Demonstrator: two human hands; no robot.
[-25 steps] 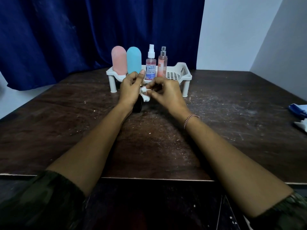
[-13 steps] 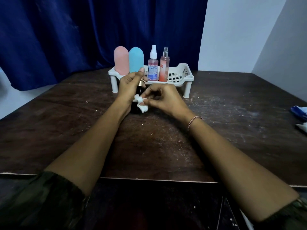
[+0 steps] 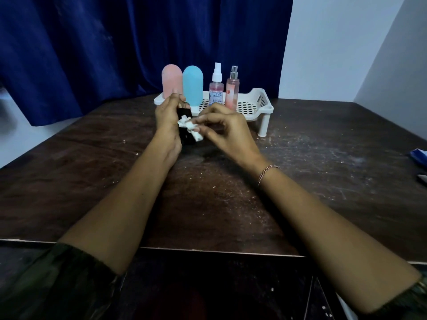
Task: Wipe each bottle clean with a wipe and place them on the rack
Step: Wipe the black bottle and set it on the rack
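My left hand grips a small dark bottle upright just in front of the white rack. My right hand pinches a crumpled white wipe against the bottle's front face. On the rack stand a pink bottle, a blue bottle, a clear spray bottle with a white cap and a slim pink spray bottle. The right part of the rack holds nothing.
The dark wooden table is speckled with white crumbs. A blue and white item lies at the table's right edge. A blue curtain hangs behind the rack, with a white wall to the right.
The wipe has slid down from the bottle's top onto its front face. My right hand has shifted slightly right and lower; the left keeps hold of the bottle.
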